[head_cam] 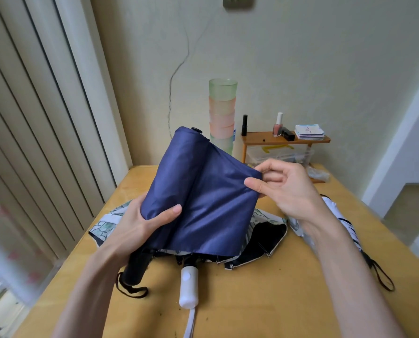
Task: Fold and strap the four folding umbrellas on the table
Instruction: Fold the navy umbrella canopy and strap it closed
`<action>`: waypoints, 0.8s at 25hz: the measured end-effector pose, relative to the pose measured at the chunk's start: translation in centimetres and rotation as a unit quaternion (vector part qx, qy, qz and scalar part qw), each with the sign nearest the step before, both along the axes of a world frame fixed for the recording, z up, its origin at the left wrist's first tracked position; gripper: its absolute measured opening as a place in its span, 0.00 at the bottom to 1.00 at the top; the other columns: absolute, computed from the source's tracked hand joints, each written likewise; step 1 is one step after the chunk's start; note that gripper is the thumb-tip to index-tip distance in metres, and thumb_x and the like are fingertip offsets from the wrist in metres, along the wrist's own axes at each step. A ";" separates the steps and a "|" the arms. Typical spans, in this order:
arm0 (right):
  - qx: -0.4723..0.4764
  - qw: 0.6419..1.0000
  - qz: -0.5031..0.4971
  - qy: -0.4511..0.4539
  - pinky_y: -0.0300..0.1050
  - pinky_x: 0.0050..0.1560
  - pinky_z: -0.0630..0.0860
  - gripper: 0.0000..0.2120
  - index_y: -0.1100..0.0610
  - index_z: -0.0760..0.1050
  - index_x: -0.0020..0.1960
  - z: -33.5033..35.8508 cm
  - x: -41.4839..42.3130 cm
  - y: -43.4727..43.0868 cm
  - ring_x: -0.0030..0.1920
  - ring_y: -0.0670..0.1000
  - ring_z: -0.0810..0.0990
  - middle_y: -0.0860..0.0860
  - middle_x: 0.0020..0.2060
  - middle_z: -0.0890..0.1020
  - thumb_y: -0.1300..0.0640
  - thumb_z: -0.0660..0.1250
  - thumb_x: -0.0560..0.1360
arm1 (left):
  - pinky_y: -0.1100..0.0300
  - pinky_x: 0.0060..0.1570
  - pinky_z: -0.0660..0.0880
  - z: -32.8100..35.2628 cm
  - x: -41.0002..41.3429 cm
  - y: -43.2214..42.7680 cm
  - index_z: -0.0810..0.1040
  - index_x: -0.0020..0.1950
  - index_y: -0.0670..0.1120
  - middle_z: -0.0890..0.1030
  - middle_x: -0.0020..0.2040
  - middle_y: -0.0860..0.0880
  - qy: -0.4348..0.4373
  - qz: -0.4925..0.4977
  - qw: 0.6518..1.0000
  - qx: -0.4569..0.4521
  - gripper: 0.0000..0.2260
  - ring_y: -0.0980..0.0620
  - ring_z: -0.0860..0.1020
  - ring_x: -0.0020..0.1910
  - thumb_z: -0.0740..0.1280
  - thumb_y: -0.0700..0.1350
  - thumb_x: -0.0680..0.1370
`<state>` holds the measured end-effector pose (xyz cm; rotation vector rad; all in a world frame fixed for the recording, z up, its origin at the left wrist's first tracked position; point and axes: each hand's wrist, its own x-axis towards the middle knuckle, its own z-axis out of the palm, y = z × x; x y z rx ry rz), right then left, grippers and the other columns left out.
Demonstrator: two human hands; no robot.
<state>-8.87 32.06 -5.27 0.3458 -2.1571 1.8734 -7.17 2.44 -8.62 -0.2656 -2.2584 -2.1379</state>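
A white handle [188, 289] with a wrist strap is seen on the desk [276, 301], nearer than the navy umbrella [203, 191]. Its top is hidden beneath the navy umbrella, where the loose canopy of a floral umbrella [267, 236] is spread. The navy umbrella is held above the desk and tilted away, with its black handle [135, 269] at the near end. Its lower left part is gripped by the left hand [145, 220], with the thumb laid across the fabric. A fold at its right edge is pinched by the right hand [284, 189]. A white striped umbrella [337, 215] is laid on the desk to the right of the navy umbrella. Behind the navy umbrella, stacked pastel cups [221, 113] and a small wooden shelf [286, 140] are set against the wall.
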 end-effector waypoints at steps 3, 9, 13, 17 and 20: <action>-0.039 0.998 -0.045 -0.011 0.36 0.42 0.80 0.12 0.54 0.83 0.53 -0.5 -0.4 -0.2 0.40 0.47 0.87 0.50 0.40 0.89 0.65 0.79 0.73 | 0.53 0.49 0.79 -0.2 -0.2 0.3 0.82 0.56 0.50 0.88 0.48 0.51 -0.002 0.011 1.000 0.001 0.32 0.49 0.87 0.50 0.81 0.62 0.58; -0.188 0.972 0.051 -0.133 0.43 0.57 0.80 0.17 0.59 0.83 0.61 -2.1 -0.9 -2.8 0.59 0.51 0.87 0.53 0.55 0.89 0.54 0.76 0.75 | 0.52 0.49 0.80 0.0 -0.1 0.9 0.80 0.52 0.53 0.88 0.44 0.54 -0.001 0.042 0.998 0.039 0.27 0.54 0.86 0.44 0.81 0.59 0.57; -0.102 0.991 0.002 -0.089 0.45 0.53 0.84 0.10 0.59 0.85 0.56 -2.6 -1.1 -3.4 0.51 0.50 0.89 0.51 0.48 0.90 0.55 0.76 0.78 | 0.49 0.50 0.80 -0.1 -0.6 0.3 0.84 0.45 0.58 0.87 0.46 0.51 0.011 0.063 0.997 0.039 0.18 0.50 0.86 0.46 0.80 0.63 0.59; -0.072 0.996 -0.042 -0.020 0.36 0.34 0.76 0.08 0.59 0.84 0.49 -2.5 -0.7 -3.7 0.35 0.42 0.82 0.49 0.39 0.88 0.53 0.75 0.79 | 0.53 0.46 0.79 -0.2 -0.6 0.7 0.83 0.52 0.52 0.88 0.47 0.50 0.020 0.082 0.995 0.056 0.22 0.53 0.86 0.44 0.80 0.60 0.64; -0.045 0.997 0.037 -0.056 0.46 0.53 0.85 0.08 0.60 0.86 0.55 -2.6 -0.8 -3.3 0.51 0.50 0.88 0.53 0.49 0.90 0.57 0.75 0.79 | 0.55 0.43 0.78 -0.1 -0.6 0.8 0.82 0.56 0.49 0.88 0.47 0.52 0.018 0.096 0.993 0.072 0.25 0.54 0.86 0.44 0.80 0.59 0.64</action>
